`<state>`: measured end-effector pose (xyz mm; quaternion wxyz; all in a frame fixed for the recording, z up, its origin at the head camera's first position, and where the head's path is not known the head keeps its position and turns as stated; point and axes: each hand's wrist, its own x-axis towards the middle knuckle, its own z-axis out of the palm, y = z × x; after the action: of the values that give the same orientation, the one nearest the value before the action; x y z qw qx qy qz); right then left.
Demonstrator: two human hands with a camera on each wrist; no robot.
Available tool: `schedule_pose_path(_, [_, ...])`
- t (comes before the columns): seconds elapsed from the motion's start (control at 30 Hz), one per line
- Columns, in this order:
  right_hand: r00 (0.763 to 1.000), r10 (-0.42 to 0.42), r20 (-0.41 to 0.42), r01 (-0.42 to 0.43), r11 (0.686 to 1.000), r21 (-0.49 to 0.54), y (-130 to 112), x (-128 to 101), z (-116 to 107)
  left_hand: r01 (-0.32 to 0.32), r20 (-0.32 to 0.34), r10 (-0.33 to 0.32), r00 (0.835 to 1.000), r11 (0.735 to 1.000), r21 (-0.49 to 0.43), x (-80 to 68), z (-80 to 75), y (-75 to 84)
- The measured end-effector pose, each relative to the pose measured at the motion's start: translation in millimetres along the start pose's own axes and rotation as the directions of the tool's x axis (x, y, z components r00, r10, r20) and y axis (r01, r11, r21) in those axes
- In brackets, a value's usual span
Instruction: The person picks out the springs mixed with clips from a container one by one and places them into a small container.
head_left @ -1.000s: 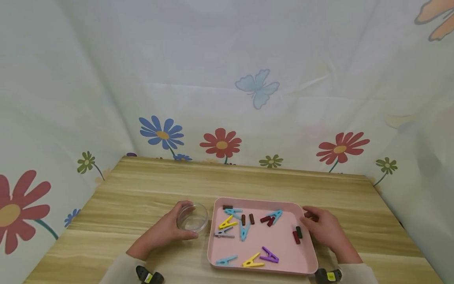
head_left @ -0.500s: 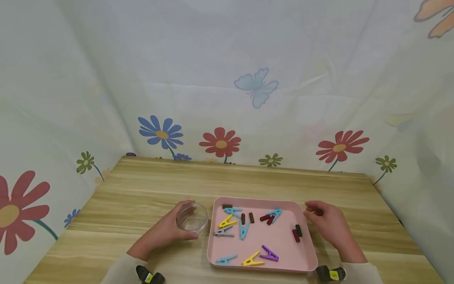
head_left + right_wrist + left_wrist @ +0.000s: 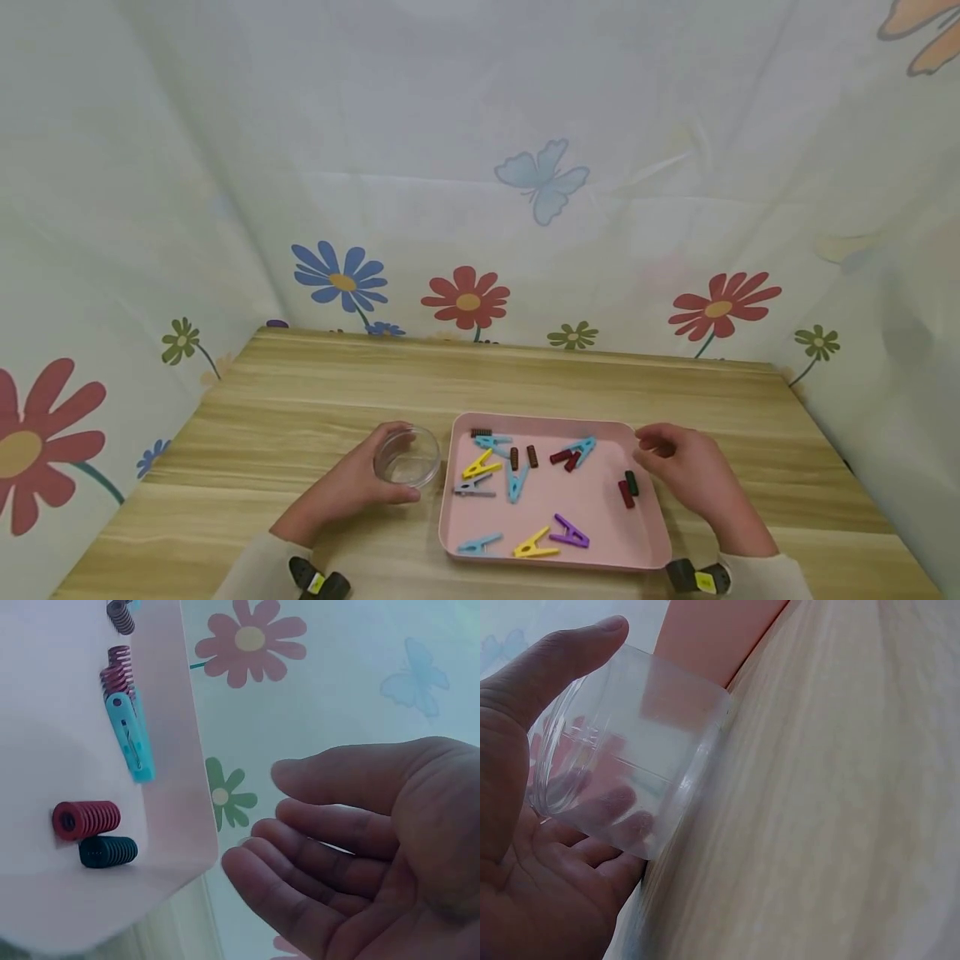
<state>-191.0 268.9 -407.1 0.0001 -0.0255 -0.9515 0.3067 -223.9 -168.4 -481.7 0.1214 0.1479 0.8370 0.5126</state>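
Note:
My left hand (image 3: 358, 486) grips a clear plastic jar (image 3: 667, 750) round its side, left of the pink tray (image 3: 555, 504). In the left wrist view nothing shows inside the jar. At the tray's far right corner hovers my right hand (image 3: 367, 840), fingers loosely bent and holding nothing. Nearest to it in the tray lie a red spring (image 3: 88, 819) and a dark green spring (image 3: 109, 852), side by side. Two more red springs (image 3: 561, 457) touch a light blue clothespin (image 3: 129, 739). Brown springs (image 3: 532, 456) lie further left.
Several clothespins share the tray: yellow (image 3: 482, 464), grey (image 3: 474, 486), light blue (image 3: 480, 544) and purple (image 3: 570, 532). The wooden table (image 3: 360, 375) reaches back to a cloth backdrop (image 3: 420, 217) printed with flowers.
My right hand drew slightly away from the tray's right rim, then came back toward its far corner. The left hand and jar stayed in place.

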Motion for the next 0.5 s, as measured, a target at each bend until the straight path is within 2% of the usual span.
schedule_pose_path(0.2, [0.999,0.016,0.05,-0.015,1.0,-0.028,-4.9,-0.6,2.0,-0.019,0.005,0.019,1.0,1.0,0.001,0.0,0.2,-1.1])
schedule_pose_path(0.5, [0.994,0.029,0.101,-0.021,0.996,-0.081,-10.7,-2.7,6.8,0.008,0.006,-0.008,1.0,1.0,-0.015,0.5,1.0,-0.7])
